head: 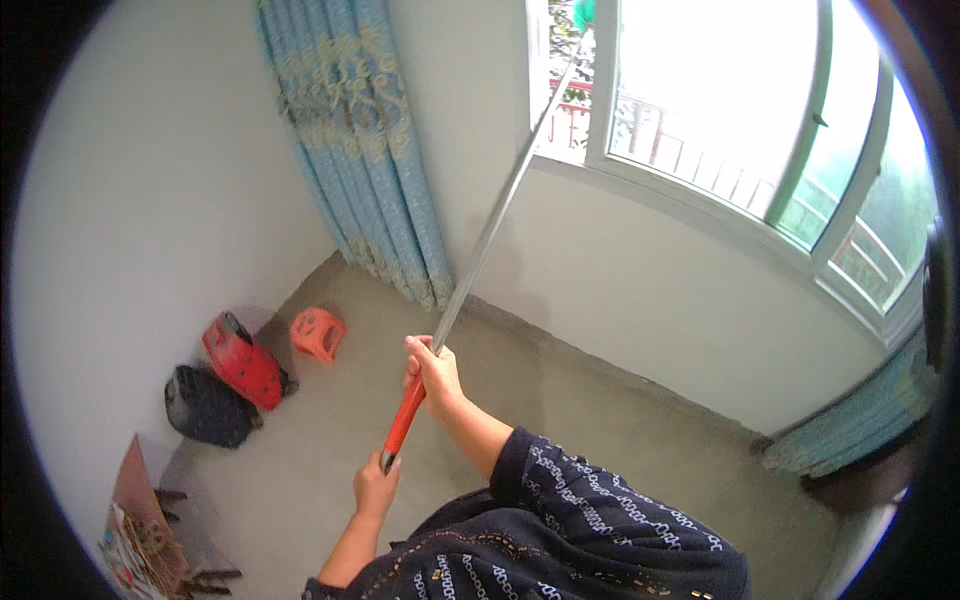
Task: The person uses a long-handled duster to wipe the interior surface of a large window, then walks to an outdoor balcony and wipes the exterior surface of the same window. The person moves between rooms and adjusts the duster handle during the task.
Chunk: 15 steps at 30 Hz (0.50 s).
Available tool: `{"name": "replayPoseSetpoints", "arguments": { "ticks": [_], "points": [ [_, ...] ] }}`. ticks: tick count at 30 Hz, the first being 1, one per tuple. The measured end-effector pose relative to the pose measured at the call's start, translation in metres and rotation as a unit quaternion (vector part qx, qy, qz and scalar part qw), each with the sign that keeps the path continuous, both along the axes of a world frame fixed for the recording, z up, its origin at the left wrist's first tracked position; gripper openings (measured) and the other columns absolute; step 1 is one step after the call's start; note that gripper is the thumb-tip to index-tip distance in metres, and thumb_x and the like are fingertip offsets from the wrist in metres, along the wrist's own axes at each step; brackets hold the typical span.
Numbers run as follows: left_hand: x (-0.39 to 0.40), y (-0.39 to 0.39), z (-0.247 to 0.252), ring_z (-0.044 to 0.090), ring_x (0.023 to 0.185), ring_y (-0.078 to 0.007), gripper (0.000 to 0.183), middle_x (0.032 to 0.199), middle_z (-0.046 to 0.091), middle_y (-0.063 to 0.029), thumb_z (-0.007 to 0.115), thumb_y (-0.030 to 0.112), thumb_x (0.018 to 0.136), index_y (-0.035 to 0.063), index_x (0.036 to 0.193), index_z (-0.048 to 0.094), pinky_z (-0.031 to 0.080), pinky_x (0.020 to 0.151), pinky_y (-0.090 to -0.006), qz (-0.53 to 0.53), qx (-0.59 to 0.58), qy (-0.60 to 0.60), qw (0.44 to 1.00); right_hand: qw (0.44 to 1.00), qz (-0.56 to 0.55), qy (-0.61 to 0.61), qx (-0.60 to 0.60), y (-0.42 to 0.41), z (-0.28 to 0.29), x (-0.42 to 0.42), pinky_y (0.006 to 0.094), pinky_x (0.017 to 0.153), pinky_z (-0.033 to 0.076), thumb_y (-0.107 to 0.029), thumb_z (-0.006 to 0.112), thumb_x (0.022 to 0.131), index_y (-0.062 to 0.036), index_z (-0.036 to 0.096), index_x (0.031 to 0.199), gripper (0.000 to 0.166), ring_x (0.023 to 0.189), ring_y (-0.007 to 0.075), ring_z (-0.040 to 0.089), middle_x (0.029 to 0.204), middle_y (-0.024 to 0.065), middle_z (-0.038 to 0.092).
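A long metal pole [495,217] with a red grip [405,414] slants up from my hands to the window. My right hand [436,373] closes around it where the metal meets the red grip. Lower down, my left hand [377,480] is wrapped around the dark end of the handle. At the far end, a green head [584,13] shows in the narrow open part of the sliding window, partly cut off by the picture's edge. Its exact kind cannot be told. Beside that gap stands the window's glass pane [712,90] in a pale frame.
A blue patterned curtain [367,150] hangs left of the window, another curtain [855,420] at the right. Along the left wall are an orange plastic stool [318,334], a red suitcase [244,364], a black suitcase [208,405] and a brown table [142,487] holding small items. Railings show outside.
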State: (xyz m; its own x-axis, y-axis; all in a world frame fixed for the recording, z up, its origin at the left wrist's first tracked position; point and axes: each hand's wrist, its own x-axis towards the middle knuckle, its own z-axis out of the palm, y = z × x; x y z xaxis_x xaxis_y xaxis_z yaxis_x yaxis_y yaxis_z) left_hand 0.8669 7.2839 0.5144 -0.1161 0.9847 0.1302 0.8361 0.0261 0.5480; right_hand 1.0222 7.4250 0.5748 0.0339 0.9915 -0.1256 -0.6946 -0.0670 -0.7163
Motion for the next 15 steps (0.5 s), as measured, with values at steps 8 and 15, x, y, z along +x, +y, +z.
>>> {"name": "replayPoseSetpoints", "arguments": {
  "ticks": [8, 15],
  "points": [
    [-0.091, -0.081, -0.013, 0.052, 0.056, -0.0218, 0.027, 0.068, 0.055, -0.0120, 0.068, 0.011, 0.068, 0.0008, 0.090, 0.056, 0.043, 0.055, -0.0329, 0.099, 0.119, 0.050, 0.987, 0.988, 0.039, 0.140, 0.057, 0.010, 0.079, 0.007, 0.0259, 0.036, 0.035, -0.036, 0.051, 0.086, -0.0116, 0.037, 0.087, 0.028, 0.042, 0.0098, 0.039, 0.059, -0.0009, 0.040],
    [-0.170, -0.171, 0.049, 0.054, 0.058, -0.0319, 0.023, 0.067, 0.057, -0.0181, 0.056, 0.025, 0.081, 0.0044, 0.090, 0.057, 0.040, 0.052, -0.0413, 0.142, -0.067, 0.187, 0.970, 0.967, 0.252, 0.045, 0.024, -0.026, 0.013, -0.039, 0.0337, 0.061, 0.046, -0.028, 0.045, 0.088, -0.0121, 0.044, 0.081, 0.017, 0.063, 0.0162, 0.056, 0.069, 0.0016, 0.049]
  ]
}}
